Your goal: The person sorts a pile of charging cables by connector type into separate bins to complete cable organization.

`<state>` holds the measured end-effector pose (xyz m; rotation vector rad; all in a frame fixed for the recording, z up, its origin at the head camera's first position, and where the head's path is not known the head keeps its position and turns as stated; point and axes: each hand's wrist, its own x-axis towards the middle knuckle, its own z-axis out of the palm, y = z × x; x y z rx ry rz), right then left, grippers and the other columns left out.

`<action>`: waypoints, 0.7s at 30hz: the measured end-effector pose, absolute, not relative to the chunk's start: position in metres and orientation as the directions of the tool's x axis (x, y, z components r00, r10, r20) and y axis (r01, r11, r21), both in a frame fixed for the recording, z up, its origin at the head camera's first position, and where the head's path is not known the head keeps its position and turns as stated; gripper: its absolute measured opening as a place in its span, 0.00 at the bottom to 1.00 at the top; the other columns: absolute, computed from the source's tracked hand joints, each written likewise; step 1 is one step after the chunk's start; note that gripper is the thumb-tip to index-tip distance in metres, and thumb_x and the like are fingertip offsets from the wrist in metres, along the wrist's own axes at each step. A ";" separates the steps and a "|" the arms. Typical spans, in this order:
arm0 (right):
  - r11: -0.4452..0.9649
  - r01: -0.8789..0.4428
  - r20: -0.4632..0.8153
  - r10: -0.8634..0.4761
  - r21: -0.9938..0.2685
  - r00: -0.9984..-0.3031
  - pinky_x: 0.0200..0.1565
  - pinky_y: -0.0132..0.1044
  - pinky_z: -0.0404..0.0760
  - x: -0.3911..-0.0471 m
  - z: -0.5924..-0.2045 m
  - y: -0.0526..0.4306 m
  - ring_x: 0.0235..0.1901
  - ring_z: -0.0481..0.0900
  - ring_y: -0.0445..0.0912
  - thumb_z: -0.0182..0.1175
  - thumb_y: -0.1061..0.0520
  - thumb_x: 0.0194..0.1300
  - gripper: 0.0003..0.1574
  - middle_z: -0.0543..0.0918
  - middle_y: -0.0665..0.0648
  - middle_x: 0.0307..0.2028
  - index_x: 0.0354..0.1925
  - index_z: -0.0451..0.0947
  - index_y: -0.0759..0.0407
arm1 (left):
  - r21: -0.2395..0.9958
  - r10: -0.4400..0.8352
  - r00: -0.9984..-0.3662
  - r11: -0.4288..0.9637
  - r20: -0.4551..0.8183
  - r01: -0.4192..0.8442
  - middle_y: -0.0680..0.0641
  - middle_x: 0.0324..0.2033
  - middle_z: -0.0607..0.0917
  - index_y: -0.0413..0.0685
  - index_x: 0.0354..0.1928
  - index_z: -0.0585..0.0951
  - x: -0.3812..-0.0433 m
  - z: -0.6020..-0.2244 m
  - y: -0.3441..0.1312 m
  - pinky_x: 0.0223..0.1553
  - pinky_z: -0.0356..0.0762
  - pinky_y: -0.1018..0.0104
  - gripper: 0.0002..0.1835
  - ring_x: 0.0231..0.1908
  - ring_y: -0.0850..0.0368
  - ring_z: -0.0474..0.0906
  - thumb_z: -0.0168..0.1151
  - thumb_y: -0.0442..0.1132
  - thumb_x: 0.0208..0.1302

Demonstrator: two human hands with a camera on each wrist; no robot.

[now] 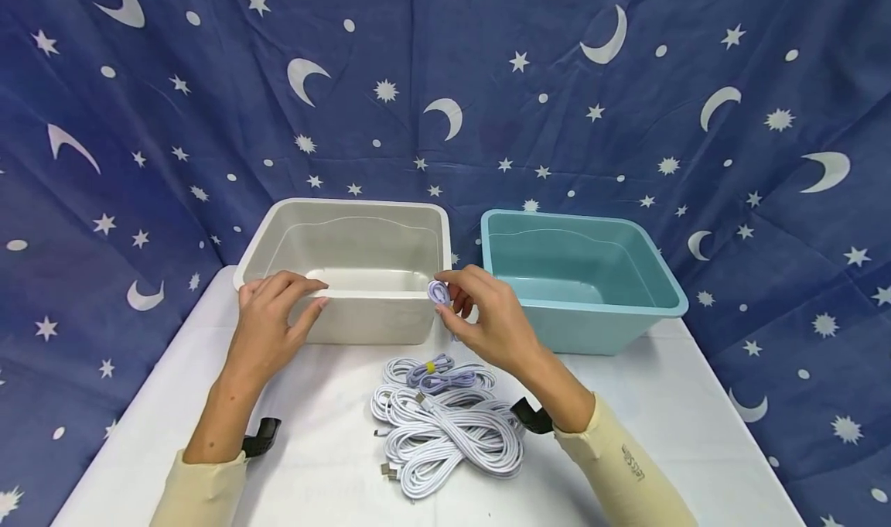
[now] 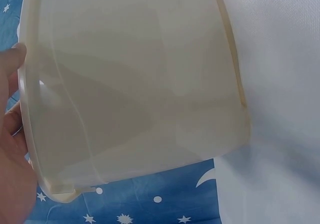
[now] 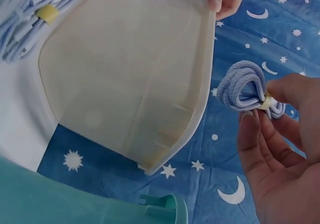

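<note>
My right hand (image 1: 493,318) pinches a small coiled lavender cable (image 3: 241,87) near its yellow tie (image 3: 266,102), between thumb and fingertips. It is held up by the right front corner of the off-white bin (image 1: 362,318). With the thumb outside and fingers over the rim, my left hand (image 1: 267,330) grips that bin's front edge at the left. On the table below lies a pile of white cables (image 1: 452,434), some with metal plugs showing. Lavender cable bundles (image 1: 448,382) rest on the pile's far side, one with a yellow tie (image 1: 431,367).
To the right of the off-white bin stands a teal bin (image 1: 578,330), a narrow gap between them. Both sit at the back of a white-covered table (image 1: 320,450). A blue curtain (image 1: 390,55) with moons and stars hangs behind and at the sides.
</note>
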<state>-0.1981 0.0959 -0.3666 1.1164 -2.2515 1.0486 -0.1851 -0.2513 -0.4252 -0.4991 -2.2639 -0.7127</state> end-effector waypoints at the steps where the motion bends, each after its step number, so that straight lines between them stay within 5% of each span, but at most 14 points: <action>1: 0.385 -0.809 0.644 -0.490 -0.445 -0.588 0.34 0.33 0.84 -0.201 -0.365 0.094 0.33 0.81 0.44 0.73 0.67 0.65 0.23 0.80 0.53 0.36 0.58 0.84 0.63 | 0.346 0.143 -0.680 0.774 0.719 0.529 0.50 0.42 0.85 0.48 0.49 0.89 -0.185 -0.425 -0.251 0.55 0.61 0.43 0.12 0.47 0.48 0.82 0.77 0.37 0.65; 21: 0.398 -0.660 0.510 -0.425 -0.637 -0.748 0.37 0.35 0.83 -0.252 -0.337 0.064 0.31 0.80 0.43 0.70 0.62 0.69 0.22 0.83 0.53 0.36 0.60 0.85 0.59 | 0.342 0.145 -0.678 0.777 0.720 0.529 0.48 0.41 0.86 0.48 0.49 0.89 -0.185 -0.424 -0.250 0.55 0.60 0.43 0.11 0.48 0.46 0.82 0.76 0.37 0.65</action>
